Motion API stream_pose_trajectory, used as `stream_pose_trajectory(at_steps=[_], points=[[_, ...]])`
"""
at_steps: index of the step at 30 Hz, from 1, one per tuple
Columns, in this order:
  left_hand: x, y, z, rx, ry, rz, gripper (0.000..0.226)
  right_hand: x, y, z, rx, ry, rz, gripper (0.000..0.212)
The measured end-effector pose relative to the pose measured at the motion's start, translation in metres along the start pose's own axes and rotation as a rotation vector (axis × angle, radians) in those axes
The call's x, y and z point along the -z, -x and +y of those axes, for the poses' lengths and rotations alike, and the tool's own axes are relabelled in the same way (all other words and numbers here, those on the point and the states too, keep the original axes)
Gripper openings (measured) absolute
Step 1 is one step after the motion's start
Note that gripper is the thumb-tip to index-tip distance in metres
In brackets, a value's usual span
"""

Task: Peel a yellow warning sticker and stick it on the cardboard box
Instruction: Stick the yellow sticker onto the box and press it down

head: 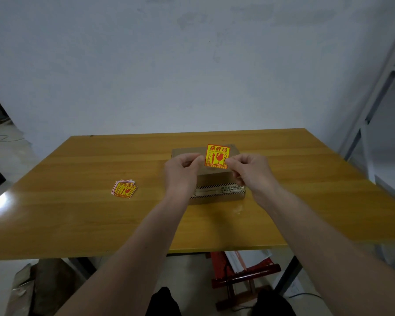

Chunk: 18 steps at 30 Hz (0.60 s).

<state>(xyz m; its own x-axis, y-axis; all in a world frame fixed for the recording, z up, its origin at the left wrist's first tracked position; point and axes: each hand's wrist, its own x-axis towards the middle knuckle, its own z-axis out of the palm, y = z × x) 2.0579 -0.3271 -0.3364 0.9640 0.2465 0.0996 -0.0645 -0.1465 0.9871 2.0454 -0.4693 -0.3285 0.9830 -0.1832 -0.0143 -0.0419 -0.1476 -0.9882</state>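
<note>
A yellow warning sticker (pixel 217 155) with red print is held upright above the cardboard box (pixel 214 179). My left hand (pixel 183 171) pinches its lower left edge and my right hand (pixel 249 169) pinches its lower right edge. The box lies flat on the wooden table (pixel 78 213), with black-and-white striped tape across its near end. Both hands hide part of the box top. I cannot tell whether the sticker's backing is attached.
A small fanned stack of the same yellow stickers (pixel 124 191) lies on the table to the left of the box. A grey metal shelf frame (pixel 374 106) stands at the right. A red wooden stool (pixel 244 274) sits under the table.
</note>
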Motion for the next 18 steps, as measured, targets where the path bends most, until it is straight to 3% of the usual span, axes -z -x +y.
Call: stream_pose_trajectory(at_steps=[8, 18], points=[[-0.016, -0.011, 0.008, 0.047, 0.020, -0.064, 0.001, 0.011, -0.007, 0.009, 0.024, 0.099, -0.077, 0.021], [-0.029, -0.035, -0.022, -0.018, -0.218, -0.062, 0.012, 0.011, -0.031, 0.023, -0.055, 0.184, -0.079, 0.021]])
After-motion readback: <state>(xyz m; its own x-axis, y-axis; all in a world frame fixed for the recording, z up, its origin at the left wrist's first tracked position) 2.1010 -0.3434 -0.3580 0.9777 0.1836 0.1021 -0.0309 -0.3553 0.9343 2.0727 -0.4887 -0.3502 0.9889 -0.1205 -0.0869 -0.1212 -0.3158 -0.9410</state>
